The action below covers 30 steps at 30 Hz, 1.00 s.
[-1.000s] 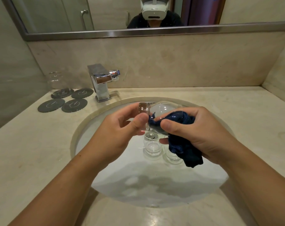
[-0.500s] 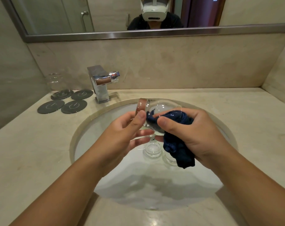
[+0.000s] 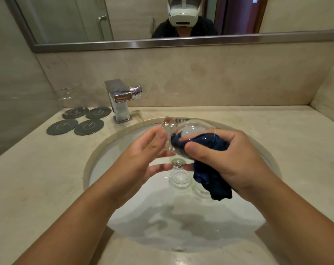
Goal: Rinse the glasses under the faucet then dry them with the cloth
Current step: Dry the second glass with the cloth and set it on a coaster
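Observation:
A clear glass (image 3: 189,130) lies tipped on its side above the sink basin (image 3: 124,188), base to the left. My left hand (image 3: 143,159) holds its base between thumb and fingers. A dark blue cloth (image 3: 206,163) is stuffed into the glass's mouth, and my right hand (image 3: 233,161) grips that cloth with its tail hanging down. Two more glasses stand in the basin: one (image 3: 179,176) below my hands, another (image 3: 200,190) partly hidden behind the cloth. The chrome faucet (image 3: 121,101) is at the back left with no water running.
Four dark round coasters (image 3: 80,121) lie on the counter left of the faucet, and a clear glass (image 3: 70,100) stands on the far left one. A mirror (image 3: 162,20) spans the wall behind. A beige stone counter (image 3: 38,178) surrounds the basin.
Both hands have lifted the glass a little higher and farther from me. My left thumb has shifted on the base while the cloth turns inside the glass.

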Each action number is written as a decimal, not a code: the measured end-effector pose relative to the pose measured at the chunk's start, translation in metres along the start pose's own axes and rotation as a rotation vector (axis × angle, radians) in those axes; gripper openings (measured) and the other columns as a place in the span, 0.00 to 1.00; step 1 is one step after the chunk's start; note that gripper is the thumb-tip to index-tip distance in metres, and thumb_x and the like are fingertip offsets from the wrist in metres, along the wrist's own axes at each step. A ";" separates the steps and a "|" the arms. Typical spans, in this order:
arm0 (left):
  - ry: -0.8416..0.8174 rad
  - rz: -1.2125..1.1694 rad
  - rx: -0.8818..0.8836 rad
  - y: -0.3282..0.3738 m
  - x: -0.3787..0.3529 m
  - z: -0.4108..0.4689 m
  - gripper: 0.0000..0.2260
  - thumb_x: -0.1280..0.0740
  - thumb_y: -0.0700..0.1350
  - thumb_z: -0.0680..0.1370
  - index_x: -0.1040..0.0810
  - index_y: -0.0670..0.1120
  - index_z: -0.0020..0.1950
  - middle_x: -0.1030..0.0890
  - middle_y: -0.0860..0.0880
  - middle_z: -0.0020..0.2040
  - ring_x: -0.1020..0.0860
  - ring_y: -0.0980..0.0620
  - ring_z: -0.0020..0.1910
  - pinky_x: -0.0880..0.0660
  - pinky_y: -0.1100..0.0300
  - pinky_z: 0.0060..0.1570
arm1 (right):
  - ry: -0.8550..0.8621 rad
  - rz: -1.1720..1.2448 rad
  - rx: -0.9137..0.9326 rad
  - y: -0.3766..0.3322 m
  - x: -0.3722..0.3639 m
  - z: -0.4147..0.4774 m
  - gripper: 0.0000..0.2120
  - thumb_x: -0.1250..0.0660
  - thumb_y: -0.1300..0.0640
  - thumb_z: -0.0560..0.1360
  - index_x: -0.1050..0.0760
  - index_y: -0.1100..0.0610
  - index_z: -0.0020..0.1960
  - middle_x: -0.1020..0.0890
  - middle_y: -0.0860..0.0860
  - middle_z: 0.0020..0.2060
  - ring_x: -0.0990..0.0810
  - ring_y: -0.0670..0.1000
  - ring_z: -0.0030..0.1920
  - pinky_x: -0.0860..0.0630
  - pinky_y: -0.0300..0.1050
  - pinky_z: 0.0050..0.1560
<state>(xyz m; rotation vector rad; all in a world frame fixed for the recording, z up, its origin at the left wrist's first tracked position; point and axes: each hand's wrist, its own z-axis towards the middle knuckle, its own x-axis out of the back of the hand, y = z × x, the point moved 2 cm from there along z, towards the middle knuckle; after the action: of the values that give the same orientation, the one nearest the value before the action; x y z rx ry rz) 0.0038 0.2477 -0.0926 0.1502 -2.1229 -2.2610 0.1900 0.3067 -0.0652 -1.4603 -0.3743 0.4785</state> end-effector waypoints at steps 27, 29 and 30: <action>0.024 0.233 -0.070 -0.003 0.004 0.001 0.22 0.31 0.62 0.78 0.22 0.58 0.71 0.15 0.53 0.63 0.15 0.56 0.55 0.20 0.59 0.52 | -0.068 -0.079 -0.013 0.003 0.011 0.003 0.14 0.20 0.52 0.63 0.12 0.58 0.46 0.12 0.59 0.40 0.12 0.58 0.38 0.13 0.51 0.47; -0.004 0.274 -0.100 -0.001 0.004 0.000 0.23 0.31 0.60 0.80 0.26 0.61 0.75 0.17 0.57 0.68 0.16 0.55 0.61 0.20 0.60 0.53 | -0.052 -0.031 -0.020 0.002 0.011 0.003 0.13 0.21 0.55 0.63 0.12 0.60 0.45 0.13 0.56 0.36 0.16 0.52 0.31 0.15 0.47 0.43; -0.007 0.261 -0.101 -0.002 0.004 0.001 0.24 0.31 0.60 0.80 0.27 0.61 0.76 0.18 0.57 0.69 0.17 0.55 0.63 0.20 0.58 0.54 | -0.042 -0.018 -0.018 0.002 0.011 0.004 0.13 0.21 0.55 0.63 0.12 0.61 0.44 0.13 0.56 0.37 0.16 0.51 0.32 0.15 0.46 0.43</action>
<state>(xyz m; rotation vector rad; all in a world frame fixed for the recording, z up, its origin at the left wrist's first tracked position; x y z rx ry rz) -0.0003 0.2483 -0.0945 -0.1312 -1.8975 -2.2094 0.1973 0.3156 -0.0678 -1.4650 -0.4261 0.4933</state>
